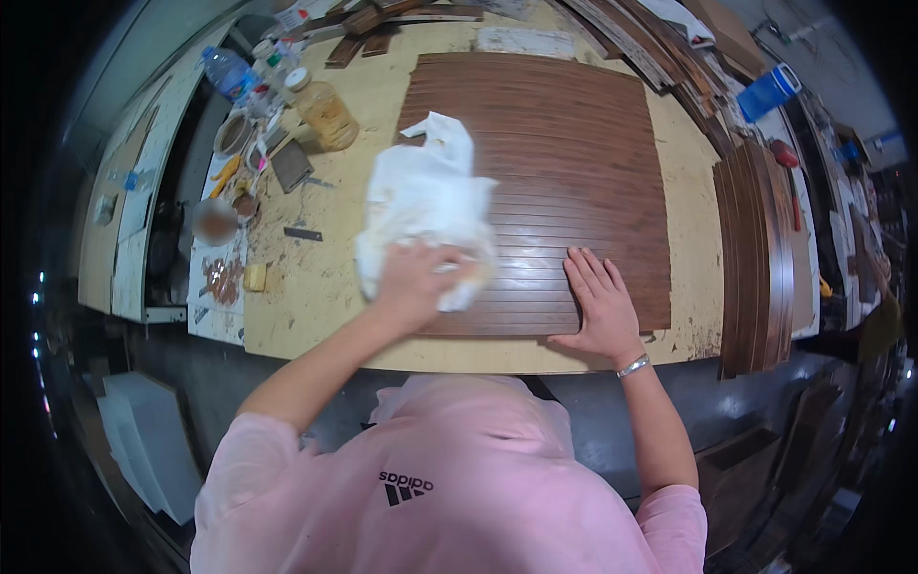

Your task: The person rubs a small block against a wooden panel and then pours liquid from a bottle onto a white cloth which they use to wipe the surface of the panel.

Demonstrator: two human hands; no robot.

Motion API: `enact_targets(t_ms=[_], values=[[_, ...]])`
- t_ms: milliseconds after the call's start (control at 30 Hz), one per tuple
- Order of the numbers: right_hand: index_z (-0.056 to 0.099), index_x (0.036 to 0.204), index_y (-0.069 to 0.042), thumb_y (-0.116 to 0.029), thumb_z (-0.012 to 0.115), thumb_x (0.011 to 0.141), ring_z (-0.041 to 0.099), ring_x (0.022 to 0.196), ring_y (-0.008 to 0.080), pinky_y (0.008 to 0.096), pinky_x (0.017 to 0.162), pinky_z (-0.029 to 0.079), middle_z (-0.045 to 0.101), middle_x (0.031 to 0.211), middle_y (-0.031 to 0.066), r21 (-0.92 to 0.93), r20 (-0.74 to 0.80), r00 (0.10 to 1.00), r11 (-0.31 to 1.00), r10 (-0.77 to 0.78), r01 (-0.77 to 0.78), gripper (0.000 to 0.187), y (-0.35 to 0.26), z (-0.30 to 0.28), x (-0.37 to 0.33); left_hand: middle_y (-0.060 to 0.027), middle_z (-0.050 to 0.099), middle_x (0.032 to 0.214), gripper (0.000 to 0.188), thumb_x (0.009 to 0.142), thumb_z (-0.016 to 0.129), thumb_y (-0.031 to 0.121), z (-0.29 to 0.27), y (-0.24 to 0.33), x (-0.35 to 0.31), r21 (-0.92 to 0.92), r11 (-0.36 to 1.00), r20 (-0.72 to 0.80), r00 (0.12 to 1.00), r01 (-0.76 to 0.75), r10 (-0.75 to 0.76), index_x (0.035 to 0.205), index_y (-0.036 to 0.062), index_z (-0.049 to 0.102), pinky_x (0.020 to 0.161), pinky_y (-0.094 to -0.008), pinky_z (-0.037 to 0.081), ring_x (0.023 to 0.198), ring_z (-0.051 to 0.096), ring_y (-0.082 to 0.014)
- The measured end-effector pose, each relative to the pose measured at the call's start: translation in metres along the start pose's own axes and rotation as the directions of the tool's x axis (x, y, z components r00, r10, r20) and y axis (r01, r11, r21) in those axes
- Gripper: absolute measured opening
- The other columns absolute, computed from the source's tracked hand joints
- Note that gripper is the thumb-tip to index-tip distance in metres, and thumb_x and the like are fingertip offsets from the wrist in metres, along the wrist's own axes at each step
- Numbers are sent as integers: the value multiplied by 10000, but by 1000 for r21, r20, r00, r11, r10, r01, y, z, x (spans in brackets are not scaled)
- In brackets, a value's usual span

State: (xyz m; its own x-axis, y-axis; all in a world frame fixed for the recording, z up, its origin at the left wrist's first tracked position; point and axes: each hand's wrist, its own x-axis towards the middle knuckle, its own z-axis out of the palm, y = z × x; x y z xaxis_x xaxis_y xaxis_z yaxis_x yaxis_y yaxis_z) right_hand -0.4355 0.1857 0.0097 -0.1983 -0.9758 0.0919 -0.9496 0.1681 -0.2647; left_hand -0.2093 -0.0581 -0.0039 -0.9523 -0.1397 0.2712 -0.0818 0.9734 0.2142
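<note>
A brown slatted wood panel (574, 163) lies flat on the pale workbench top (335, 316), its near edge close to the bench's front. My left hand (413, 284), slightly smeared by motion, grips a crumpled white cloth (426, 187) over the panel's left edge. Part of the cloth spreads onto the bench beside the panel, and light brown stains show near my fingers. My right hand (604, 304), with a silver bracelet at the wrist, rests flat near the panel's front right corner, fingers stretched out.
Left of the panel stand a jar of yellowish liquid (325, 113), a water bottle (229, 75), a dark block (291, 165) and a small yellow block (254, 277). Stacked brown slats (751, 258) lie at the right, below a blue bottle (768, 93). Loose strips (382, 19) lie at the back.
</note>
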Motion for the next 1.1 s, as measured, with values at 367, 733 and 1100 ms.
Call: enact_targets(t_ms=[367, 733, 1100], values=[[409, 1470, -32, -538, 818, 599, 388, 1425, 302, 506, 1159, 307, 386, 1565, 131, 18, -15, 1000, 1000, -13, 14, 1087, 2, 4, -3, 4, 627, 1136, 447, 758, 689, 115, 19, 34, 31, -106, 994, 34, 999, 3, 0, 1196, 207, 683, 788, -403, 365, 964, 574, -225], [393, 1500, -92, -457, 856, 595, 300, 1468, 320, 492, 1189, 263, 304, 1608, 124, 135, 73, 997, 991, 10, -20, 1081, 1, -4, 4, -11, 618, 1283, 159, 735, 784, 178, -27, 35, -24, -176, 954, -9, 969, 241, -247, 884, 130, 759, 1113, -622, 208, 1297, 475, -271], [670, 1016, -13, -62, 702, 840, 648, 1017, 171, 311, 898, 510, 711, 1106, 90, 866, 40, 999, 498, 10, -40, 185, -68, -36, 124, 15, 643, 888, 144, 967, 595, 145, -110, 9, 12, -947, 206, 78, 796, 248, -601, 967, 16, 659, 707, -179, 419, 796, 537, -30]])
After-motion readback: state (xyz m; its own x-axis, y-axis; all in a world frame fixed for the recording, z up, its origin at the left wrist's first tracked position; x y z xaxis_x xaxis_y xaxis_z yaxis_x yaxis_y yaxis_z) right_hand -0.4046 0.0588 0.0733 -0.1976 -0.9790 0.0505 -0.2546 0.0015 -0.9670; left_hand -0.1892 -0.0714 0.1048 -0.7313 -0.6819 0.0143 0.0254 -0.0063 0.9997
